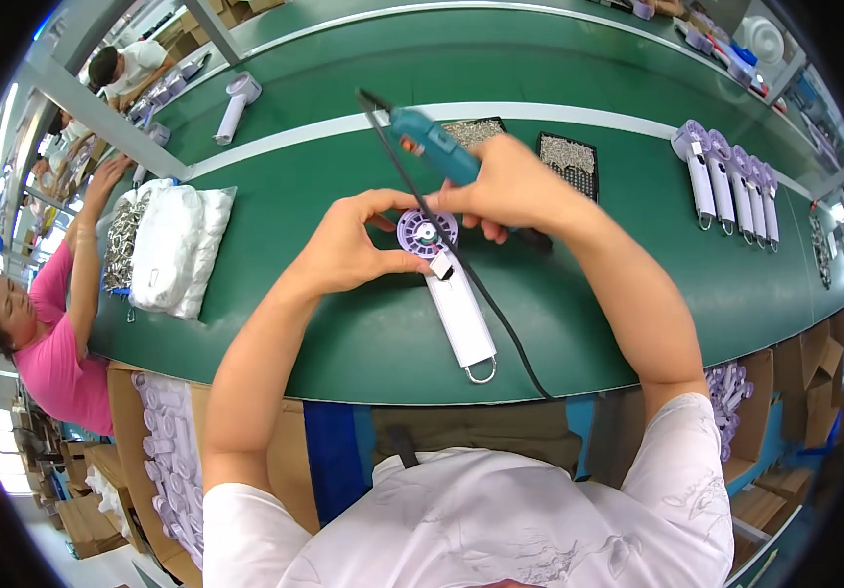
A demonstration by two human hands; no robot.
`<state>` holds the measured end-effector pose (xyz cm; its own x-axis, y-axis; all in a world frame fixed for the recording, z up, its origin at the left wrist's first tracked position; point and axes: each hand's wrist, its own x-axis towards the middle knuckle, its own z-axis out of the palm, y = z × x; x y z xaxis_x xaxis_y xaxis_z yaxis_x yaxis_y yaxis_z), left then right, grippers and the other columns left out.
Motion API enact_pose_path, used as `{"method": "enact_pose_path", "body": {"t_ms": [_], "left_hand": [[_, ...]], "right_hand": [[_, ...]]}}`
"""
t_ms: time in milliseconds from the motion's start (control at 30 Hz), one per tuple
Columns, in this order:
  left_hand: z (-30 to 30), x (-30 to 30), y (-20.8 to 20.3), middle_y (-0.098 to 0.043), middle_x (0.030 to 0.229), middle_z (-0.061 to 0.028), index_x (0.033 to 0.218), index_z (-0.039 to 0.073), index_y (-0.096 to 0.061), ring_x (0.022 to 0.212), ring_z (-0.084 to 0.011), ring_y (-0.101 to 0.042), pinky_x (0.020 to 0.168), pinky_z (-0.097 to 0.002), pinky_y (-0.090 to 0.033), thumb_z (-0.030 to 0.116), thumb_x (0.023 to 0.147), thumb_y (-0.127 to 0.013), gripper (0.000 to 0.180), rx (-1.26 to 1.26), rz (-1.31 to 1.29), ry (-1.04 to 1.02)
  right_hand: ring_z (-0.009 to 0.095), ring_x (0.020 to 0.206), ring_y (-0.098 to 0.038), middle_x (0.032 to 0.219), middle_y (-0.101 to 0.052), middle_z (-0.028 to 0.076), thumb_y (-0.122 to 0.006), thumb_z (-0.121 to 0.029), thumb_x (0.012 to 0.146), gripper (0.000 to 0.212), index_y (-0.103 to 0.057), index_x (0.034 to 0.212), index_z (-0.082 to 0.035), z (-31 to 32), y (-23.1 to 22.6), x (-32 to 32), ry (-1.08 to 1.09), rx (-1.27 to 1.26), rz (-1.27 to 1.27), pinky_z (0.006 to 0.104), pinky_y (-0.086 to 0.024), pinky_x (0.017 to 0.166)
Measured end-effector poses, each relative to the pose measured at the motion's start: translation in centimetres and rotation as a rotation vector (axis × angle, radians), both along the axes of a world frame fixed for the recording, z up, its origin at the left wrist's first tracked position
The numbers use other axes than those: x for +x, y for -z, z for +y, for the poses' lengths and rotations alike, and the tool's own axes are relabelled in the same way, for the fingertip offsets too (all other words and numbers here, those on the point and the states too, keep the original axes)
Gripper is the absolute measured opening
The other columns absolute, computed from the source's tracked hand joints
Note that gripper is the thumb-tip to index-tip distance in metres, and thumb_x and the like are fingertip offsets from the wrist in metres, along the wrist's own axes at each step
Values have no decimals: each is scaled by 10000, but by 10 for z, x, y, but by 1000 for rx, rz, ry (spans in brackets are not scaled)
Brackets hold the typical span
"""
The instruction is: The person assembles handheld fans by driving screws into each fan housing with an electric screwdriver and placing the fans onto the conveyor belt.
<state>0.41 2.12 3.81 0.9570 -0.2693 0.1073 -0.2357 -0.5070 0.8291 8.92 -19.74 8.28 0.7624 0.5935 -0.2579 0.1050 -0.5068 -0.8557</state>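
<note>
My left hand (pixel 343 245) is closed around the round lilac head of a small handheld fan, thumb and index finger at its rim. The fan's white handle (pixel 463 323) slants toward me on the green table, a metal loop at its near end. A small white-and-black piece (pixel 441 265) shows where head and handle meet. My right hand (pixel 520 186) grips a teal electric screwdriver (pixel 434 144) across the palm, its fingertips beside the fan head. The tool's dark end points right and toward me. Its black cord (pixel 485 294) passes over the fan.
Two black trays of small screws (pixel 569 154) (pixel 476 127) lie beyond my hands. Several fans (pixel 725 186) line the right side. At left are a white plastic bag (pixel 179 255), metal clips (pixel 120 245) and a co-worker's arm (pixel 87 255). Boxes of lilac parts (pixel 172 451) stand below.
</note>
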Motion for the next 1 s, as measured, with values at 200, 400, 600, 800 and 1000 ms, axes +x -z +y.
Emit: {"method": "enact_pose_path", "body": {"t_ms": [200,400,600,800,1000], "left_hand": [[-7,10,-6,-710,1186,-99,1163,-12,-677,1091,-182,-654,911,-329,-525,177,631,-966,635,-18,63,11],[-23,25,-8,-717,1146,-89,1174,6,-682,1065,-196,-657,922,-351,-511,206,615,-963,657,36,90,106],[-22,22,11,-712,1144,-85,1212,11,-675,1068,-193,-654,929,-345,-511,188,645,-945,653,-78,-27,125],[-22,20,23,-707,1154,-85,1240,12,-659,1050,-189,-663,924,-338,-518,199,671,-943,663,-118,-99,142],[-24,19,23,-707,1157,-87,1241,12,-658,1049,-193,-665,928,-337,-519,195,675,-941,659,-112,-107,137]], "right_hand": [[94,423,-536,586,-592,30,-803,-307,880,339,-684,846,8,-26,-27,23,273,504,-389,266,-406,418],[154,417,-541,593,-580,66,-706,-190,971,264,-632,828,20,-22,-5,47,386,1045,-392,308,-447,409],[156,443,-547,617,-584,70,-716,-154,961,225,-641,941,57,-19,21,52,367,989,-479,331,-459,438],[153,394,-526,564,-556,55,-688,-206,986,278,-614,844,22,-15,15,47,497,984,-447,295,-442,386],[152,392,-524,558,-550,51,-684,-203,989,277,-615,866,35,-14,15,45,503,957,-448,284,-441,392]]}}
